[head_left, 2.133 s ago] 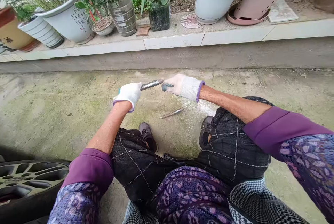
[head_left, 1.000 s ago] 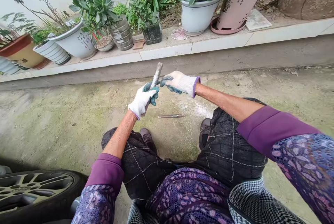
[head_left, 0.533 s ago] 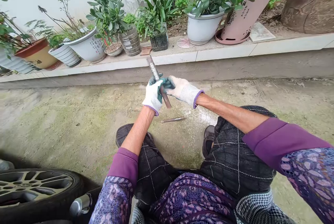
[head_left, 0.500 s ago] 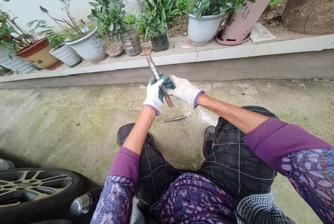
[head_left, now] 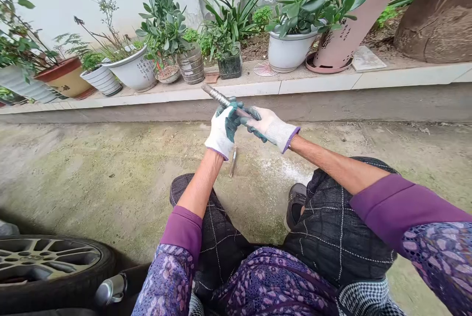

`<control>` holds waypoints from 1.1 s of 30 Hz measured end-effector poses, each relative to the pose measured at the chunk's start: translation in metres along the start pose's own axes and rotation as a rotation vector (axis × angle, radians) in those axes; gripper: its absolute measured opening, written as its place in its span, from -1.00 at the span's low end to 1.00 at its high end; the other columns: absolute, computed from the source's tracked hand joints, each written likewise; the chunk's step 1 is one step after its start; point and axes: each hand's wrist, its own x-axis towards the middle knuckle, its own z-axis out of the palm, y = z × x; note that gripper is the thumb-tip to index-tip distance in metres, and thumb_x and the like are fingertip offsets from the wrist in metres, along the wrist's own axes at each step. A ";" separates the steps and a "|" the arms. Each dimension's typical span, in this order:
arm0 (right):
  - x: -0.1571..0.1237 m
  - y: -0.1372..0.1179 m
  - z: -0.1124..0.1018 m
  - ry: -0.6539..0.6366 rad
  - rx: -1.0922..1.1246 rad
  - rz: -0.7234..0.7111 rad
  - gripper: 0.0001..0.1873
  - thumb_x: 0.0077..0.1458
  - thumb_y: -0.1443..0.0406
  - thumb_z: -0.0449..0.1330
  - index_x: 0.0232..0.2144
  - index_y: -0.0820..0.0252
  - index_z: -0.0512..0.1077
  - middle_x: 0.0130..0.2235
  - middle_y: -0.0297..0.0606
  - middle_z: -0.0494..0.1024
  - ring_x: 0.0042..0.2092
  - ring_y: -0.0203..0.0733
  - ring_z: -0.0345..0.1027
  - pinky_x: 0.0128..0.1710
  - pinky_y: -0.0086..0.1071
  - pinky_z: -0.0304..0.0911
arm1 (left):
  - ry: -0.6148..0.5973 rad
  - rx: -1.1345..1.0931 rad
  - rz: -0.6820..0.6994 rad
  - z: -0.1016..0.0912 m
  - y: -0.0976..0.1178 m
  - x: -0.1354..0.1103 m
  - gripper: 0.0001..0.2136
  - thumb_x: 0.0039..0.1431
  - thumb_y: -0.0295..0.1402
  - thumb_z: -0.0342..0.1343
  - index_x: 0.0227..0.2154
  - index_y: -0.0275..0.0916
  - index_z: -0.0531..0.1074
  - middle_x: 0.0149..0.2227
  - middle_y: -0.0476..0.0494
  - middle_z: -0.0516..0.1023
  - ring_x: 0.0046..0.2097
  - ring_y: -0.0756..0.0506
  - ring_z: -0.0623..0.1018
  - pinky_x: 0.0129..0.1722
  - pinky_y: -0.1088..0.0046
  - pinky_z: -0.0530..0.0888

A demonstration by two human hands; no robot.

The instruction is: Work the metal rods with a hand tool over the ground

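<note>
A brown rod (head_left: pixel 211 91) with shiny silver strand wound round its middle is held slanting in front of me, its far end up and to the left. Gloved in white with green palm and fingers, my left hand (head_left: pixel 223 124) is closed round it just below the winding. My right hand (head_left: pixel 267 126), in a matching glove, grips the lower end of the rod. Beneath my left hand is a short thin stick (head_left: pixel 233 162) with a pale band, close to upright in the picture. Whether it hangs or lies on the ground I cannot tell.
Potted plants, among them a white pot (head_left: pixel 291 50) and a tall pink pot (head_left: pixel 342 21), line a tiled ledge (head_left: pixel 258 89) ahead. A car wheel (head_left: pixel 51 262) and a metal cup (head_left: pixel 110 289) are at lower left. White powder (head_left: pixel 291 171) marks the concrete near my shoe (head_left: pixel 296 203).
The rod has tilted further to the left, and my right hand has gone from beside my left hand to the rod's lower end. The thin stick has turned from nearly level to nearly upright.
</note>
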 end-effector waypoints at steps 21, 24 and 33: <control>0.013 0.001 -0.034 0.163 -0.755 -0.265 -0.60 0.21 0.17 0.09 0.07 0.15 0.38 -0.04 -0.09 0.55 -0.17 -0.05 0.44 -0.26 -0.28 0.22 | 0.103 0.480 0.272 -0.017 0.026 -0.027 -0.59 0.04 -0.31 0.21 -0.01 -0.17 0.42 -0.09 -0.14 0.57 -0.50 0.10 0.50 -0.64 0.61 0.28; 0.007 0.002 -0.028 0.093 -0.713 -0.277 -0.61 0.19 0.19 0.11 0.05 0.14 0.37 -0.08 -0.11 0.58 -0.19 -0.06 0.44 -0.27 -0.29 0.20 | -0.018 0.385 0.115 -0.015 0.019 -0.018 -0.58 0.05 -0.26 0.23 0.01 -0.17 0.39 -0.14 -0.15 0.59 -0.49 0.07 0.52 -0.60 0.59 0.34; -0.003 -0.011 -0.032 0.133 -0.822 -0.286 -0.61 0.17 0.22 0.15 0.06 0.12 0.37 0.00 -0.09 0.51 -0.15 -0.05 0.42 -0.29 -0.29 0.16 | 0.012 0.210 -0.019 -0.011 0.012 -0.004 -0.75 0.03 -0.24 0.26 -0.30 -0.27 0.41 -0.50 0.00 0.50 -0.58 0.10 0.42 -0.60 0.59 0.32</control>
